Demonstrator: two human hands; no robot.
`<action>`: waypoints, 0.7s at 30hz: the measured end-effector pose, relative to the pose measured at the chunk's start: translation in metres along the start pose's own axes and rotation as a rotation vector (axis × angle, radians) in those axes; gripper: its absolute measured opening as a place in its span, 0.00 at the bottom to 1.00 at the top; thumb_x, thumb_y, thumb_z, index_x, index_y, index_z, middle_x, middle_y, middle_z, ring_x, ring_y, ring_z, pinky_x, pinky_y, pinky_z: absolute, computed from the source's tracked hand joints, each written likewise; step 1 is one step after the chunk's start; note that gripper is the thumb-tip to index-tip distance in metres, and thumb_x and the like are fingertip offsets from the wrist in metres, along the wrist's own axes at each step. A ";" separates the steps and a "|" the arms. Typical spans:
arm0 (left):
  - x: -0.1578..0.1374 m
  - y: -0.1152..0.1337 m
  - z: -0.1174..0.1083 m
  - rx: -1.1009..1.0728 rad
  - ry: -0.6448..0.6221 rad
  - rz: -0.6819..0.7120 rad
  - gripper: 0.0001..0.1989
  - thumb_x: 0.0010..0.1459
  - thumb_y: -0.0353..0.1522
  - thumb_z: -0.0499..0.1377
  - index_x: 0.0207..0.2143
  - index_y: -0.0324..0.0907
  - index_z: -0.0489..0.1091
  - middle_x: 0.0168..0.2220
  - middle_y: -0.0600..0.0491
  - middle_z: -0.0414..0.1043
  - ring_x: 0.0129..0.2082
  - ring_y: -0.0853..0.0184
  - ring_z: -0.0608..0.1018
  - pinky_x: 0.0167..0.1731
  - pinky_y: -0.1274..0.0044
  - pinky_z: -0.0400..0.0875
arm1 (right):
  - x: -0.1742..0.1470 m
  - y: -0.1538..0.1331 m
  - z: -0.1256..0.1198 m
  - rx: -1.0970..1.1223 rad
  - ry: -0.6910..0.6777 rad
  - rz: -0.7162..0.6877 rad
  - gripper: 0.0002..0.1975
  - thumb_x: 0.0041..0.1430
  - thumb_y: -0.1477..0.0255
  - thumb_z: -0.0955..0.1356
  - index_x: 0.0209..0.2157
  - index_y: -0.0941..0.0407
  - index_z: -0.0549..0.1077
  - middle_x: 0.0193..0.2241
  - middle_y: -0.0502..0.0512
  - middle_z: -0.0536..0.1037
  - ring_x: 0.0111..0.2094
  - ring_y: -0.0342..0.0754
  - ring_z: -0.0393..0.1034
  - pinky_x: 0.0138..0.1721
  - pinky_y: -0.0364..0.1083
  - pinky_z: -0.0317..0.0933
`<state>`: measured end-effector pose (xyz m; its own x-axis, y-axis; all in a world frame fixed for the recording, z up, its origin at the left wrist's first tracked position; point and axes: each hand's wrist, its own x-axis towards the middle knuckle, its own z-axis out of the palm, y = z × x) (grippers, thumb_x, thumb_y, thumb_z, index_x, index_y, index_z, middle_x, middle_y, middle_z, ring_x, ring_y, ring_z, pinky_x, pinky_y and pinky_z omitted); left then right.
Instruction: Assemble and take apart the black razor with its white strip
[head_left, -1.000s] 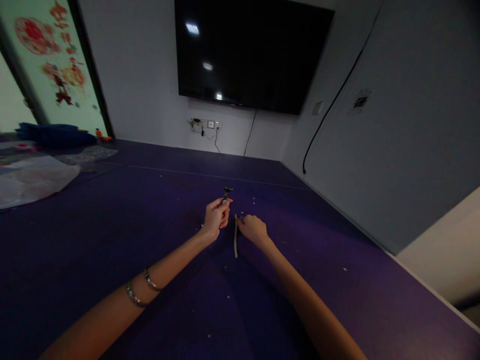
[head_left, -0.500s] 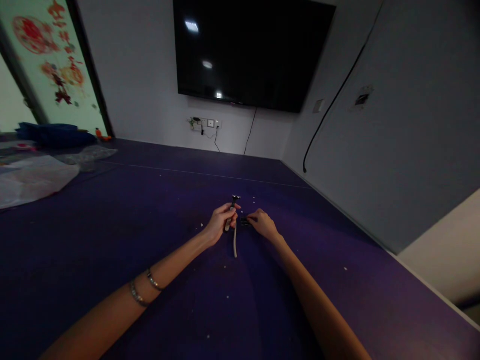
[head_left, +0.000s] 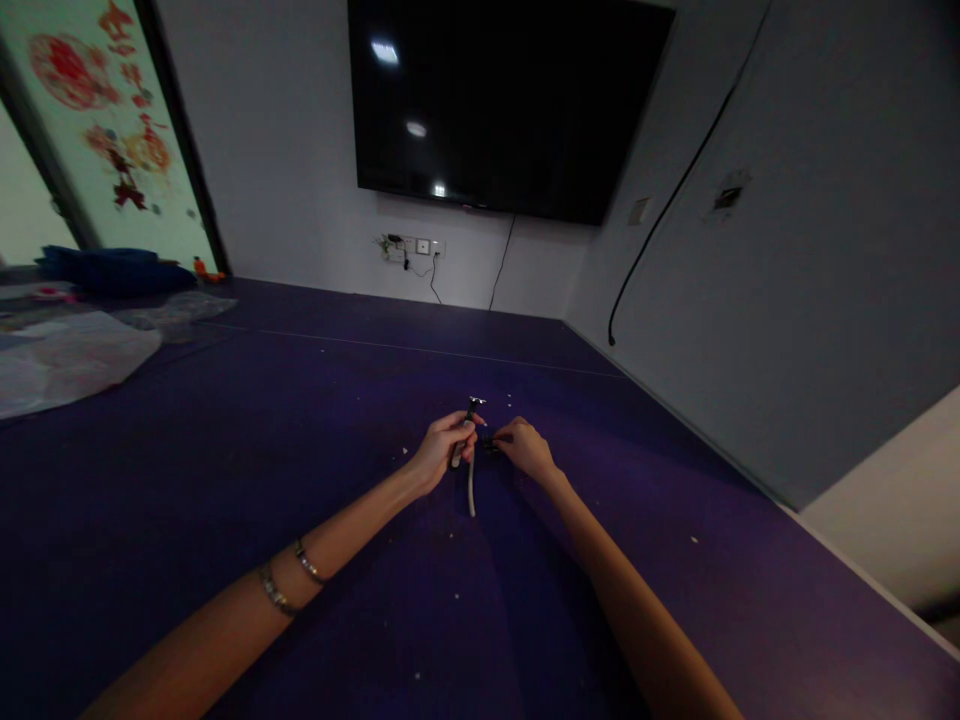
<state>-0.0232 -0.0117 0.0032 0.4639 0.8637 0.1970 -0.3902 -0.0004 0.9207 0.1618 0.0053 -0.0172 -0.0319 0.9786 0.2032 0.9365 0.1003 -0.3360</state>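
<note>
My left hand (head_left: 444,447) is closed round a slim tool (head_left: 459,452) with a pale grey handle, a dark neck and a shiny crosswise head, much like a razor. The tool tilts up and away from me. A short pale cord (head_left: 471,492) hangs below the same fingers; whether it joins the tool I cannot tell. Just to the right, my right hand (head_left: 527,447) pinches a small dark piece (head_left: 489,443), low over the purple surface (head_left: 337,430). Its kind is too small to make out. The two hands are close together but apart.
White crumbs (head_left: 405,450) dot the surface. Crumpled plastic sheeting (head_left: 82,360) and a dark blue cloth bundle (head_left: 112,270) lie at far left. A television (head_left: 510,110) hangs on the back wall above sockets (head_left: 422,246). A black cable (head_left: 675,190) runs down the right wall.
The tool's shiny head has dipped slightly toward me and to the right. The dark piece has turned a little in my right fingers. Both hands are otherwise nearly where they were.
</note>
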 end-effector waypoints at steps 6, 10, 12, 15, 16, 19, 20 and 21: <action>0.000 0.000 0.000 -0.016 0.005 -0.016 0.09 0.50 0.32 0.57 0.35 0.38 0.66 0.20 0.58 0.60 0.16 0.76 0.64 0.18 0.81 0.54 | 0.006 0.002 0.001 0.120 0.092 0.041 0.08 0.51 0.70 0.66 0.33 0.53 0.77 0.36 0.53 0.76 0.37 0.46 0.70 0.37 0.41 0.61; 0.000 -0.002 0.000 -0.029 0.038 -0.023 0.10 0.49 0.32 0.57 0.35 0.38 0.66 0.19 0.59 0.59 0.16 0.76 0.64 0.18 0.82 0.54 | 0.015 0.002 0.000 0.345 0.094 0.059 0.09 0.50 0.74 0.66 0.33 0.58 0.77 0.29 0.53 0.78 0.29 0.44 0.72 0.32 0.40 0.64; 0.000 -0.002 0.001 -0.039 0.058 -0.023 0.09 0.49 0.32 0.58 0.34 0.38 0.66 0.19 0.59 0.58 0.15 0.77 0.62 0.18 0.82 0.55 | 0.018 0.000 -0.001 0.451 0.068 0.109 0.11 0.49 0.76 0.66 0.35 0.61 0.77 0.29 0.54 0.79 0.25 0.43 0.72 0.27 0.39 0.65; 0.000 -0.004 0.001 -0.064 0.082 -0.017 0.09 0.48 0.31 0.58 0.33 0.38 0.66 0.18 0.61 0.55 0.14 0.79 0.59 0.18 0.82 0.57 | 0.019 -0.003 -0.005 0.567 0.029 0.155 0.12 0.47 0.80 0.65 0.35 0.63 0.77 0.28 0.54 0.79 0.23 0.43 0.72 0.25 0.39 0.66; 0.000 -0.004 0.001 -0.069 0.091 -0.018 0.09 0.48 0.31 0.58 0.33 0.38 0.66 0.18 0.61 0.55 0.14 0.79 0.58 0.18 0.82 0.57 | 0.019 -0.004 -0.006 0.587 0.026 0.156 0.12 0.47 0.81 0.65 0.34 0.63 0.77 0.27 0.54 0.79 0.23 0.43 0.72 0.25 0.39 0.67; 0.001 -0.007 0.000 -0.068 0.128 -0.034 0.09 0.47 0.31 0.58 0.33 0.38 0.66 0.17 0.61 0.55 0.13 0.79 0.58 0.17 0.82 0.57 | 0.018 -0.006 -0.009 0.586 0.030 0.160 0.13 0.45 0.83 0.65 0.33 0.63 0.78 0.25 0.53 0.78 0.23 0.43 0.73 0.25 0.39 0.68; 0.001 -0.007 0.000 -0.065 0.140 -0.038 0.09 0.47 0.31 0.58 0.33 0.38 0.66 0.17 0.62 0.55 0.13 0.79 0.58 0.17 0.82 0.56 | 0.017 -0.006 -0.010 0.573 0.030 0.164 0.13 0.45 0.83 0.64 0.33 0.63 0.78 0.25 0.53 0.78 0.23 0.43 0.73 0.25 0.39 0.68; 0.002 -0.008 -0.001 -0.062 0.149 -0.040 0.09 0.47 0.31 0.58 0.33 0.38 0.66 0.17 0.62 0.55 0.13 0.79 0.57 0.17 0.82 0.57 | 0.018 -0.006 -0.010 0.559 0.026 0.168 0.14 0.45 0.83 0.64 0.33 0.63 0.78 0.25 0.52 0.78 0.24 0.44 0.73 0.25 0.39 0.68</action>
<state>-0.0197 -0.0099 -0.0042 0.3585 0.9276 0.1045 -0.4245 0.0623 0.9033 0.1586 0.0201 -0.0025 0.1161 0.9852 0.1258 0.6015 0.0311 -0.7982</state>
